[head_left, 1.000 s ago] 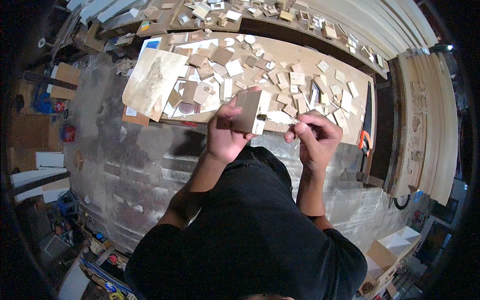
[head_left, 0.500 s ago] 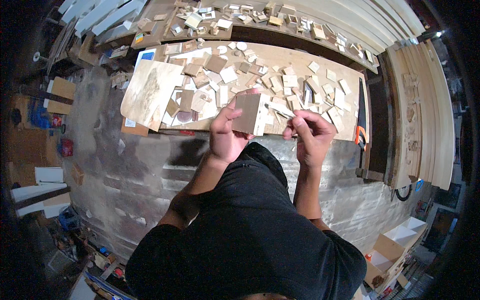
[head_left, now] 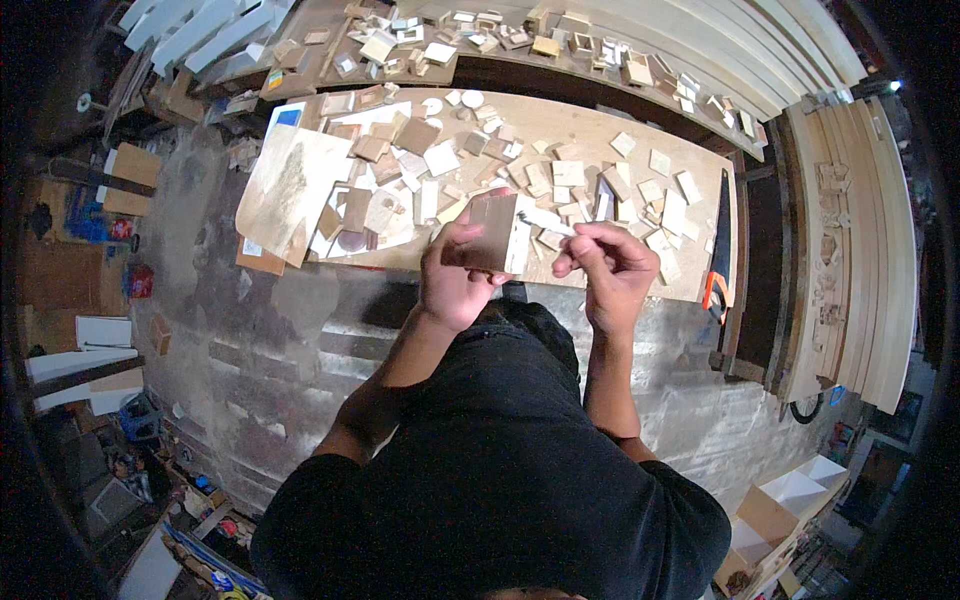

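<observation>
My left hand (head_left: 452, 275) grips a flat brown rectangular wood piece (head_left: 492, 232), holding it upright above the near edge of a wooden board (head_left: 560, 120). My right hand (head_left: 606, 268) pinches a thin pale brush-like tool (head_left: 545, 221) whose tip touches the right edge of that piece. Several small wooden tiles (head_left: 568, 173) lie scattered over the board just beyond both hands.
A large pale sheet of plywood (head_left: 292, 188) lies at the board's left end. A hand saw with an orange handle (head_left: 718, 270) rests along its right edge. Long planks (head_left: 850, 250) are stacked to the right. More wood offcuts (head_left: 440, 40) crowd the far bench.
Both hands and the wood piece stay nearly where they were. The tool tip in my right hand has shifted slightly along the piece's edge.
</observation>
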A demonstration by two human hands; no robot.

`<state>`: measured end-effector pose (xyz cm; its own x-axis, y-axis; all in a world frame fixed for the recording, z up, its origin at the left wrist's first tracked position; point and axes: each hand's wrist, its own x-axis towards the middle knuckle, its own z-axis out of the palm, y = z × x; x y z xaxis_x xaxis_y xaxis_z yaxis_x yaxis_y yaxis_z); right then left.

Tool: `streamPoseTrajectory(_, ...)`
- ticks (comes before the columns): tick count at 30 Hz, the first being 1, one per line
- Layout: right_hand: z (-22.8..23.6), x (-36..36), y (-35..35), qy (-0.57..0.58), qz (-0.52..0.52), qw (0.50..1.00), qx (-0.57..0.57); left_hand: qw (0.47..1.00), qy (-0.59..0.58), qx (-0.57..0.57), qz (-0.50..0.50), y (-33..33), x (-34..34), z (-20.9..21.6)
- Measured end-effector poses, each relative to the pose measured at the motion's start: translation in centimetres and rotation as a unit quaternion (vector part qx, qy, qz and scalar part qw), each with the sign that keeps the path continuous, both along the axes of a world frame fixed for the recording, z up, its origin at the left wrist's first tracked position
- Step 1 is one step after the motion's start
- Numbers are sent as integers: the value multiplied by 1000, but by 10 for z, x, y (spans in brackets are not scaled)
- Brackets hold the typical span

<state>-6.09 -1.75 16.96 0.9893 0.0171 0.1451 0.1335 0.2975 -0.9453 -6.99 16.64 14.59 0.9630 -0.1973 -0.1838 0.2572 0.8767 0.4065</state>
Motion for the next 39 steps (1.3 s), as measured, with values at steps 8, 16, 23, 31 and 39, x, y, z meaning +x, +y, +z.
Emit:
streamPoseTrajectory(8, -5, 32, -91, -49, 73, 995, 42, 998, 44, 42, 34, -81, 33, -7)
streamPoseTrajectory(16, -7, 57, -138, -18, 60, 995, -71, 992, -42, -115, -34, -129, 55, -41)
streamPoseTrajectory(23, -8, 68, -157, 4, 35, 999, -5, 997, -61, 41, 12, -151, 58, -32)
streamPoseTrajectory(31, -6, 75, -169, -50, 128, 988, -68, 988, 5, 124, 92, -168, 64, -7)
streamPoseTrajectory(39, -9, 80, -148, -37, 54, 996, -54, 992, -103, 68, 29, -145, 63, -37)
